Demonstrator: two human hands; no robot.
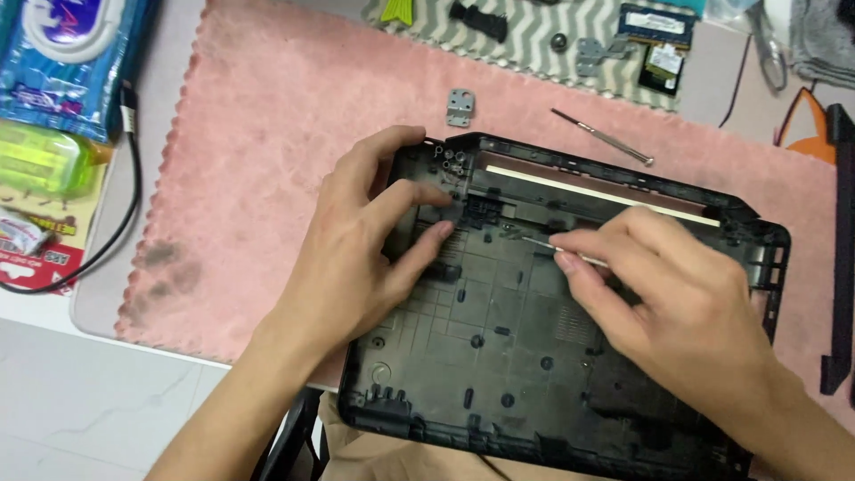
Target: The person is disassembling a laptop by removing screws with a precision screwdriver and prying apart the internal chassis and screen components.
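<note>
**newbie_fixer:** Screwdriver angle question. The empty black plastic laptop bottom shell [552, 330] sits on a fuzzy pink cloth mat [258, 151] at the table's near edge, partly hanging over toward my lap. My right hand [677, 303] pinches a thin silver precision screwdriver [561, 254] between thumb and fingertips, tip pointing left at a spot near the shell's upper middle. My left hand [356, 258] is spread open over the upper left corner, thumb hooked on the rim, fingers pressing inside, not gripping anything. Good enough?

**old_bench_rat:** Mostly fine. From that shot the driver looks pretty flat to the plastic, so I'd guess it can skate out of the head. Stand it up straighter over the screw and push down before twisting. I can't tell whether the tip is actually seated, it's too small to see. Left hand bracing is good, but I'd slide the shell fully onto the mat so it doesn't tip. Also, that small grey metal hinge bracket [460, 107] and the second long silver screwdriver [601, 136] lie loose just behind the shell; park tiny parts on the grey-and-white zigzag cloth [525, 40] with the other bits.
</note>
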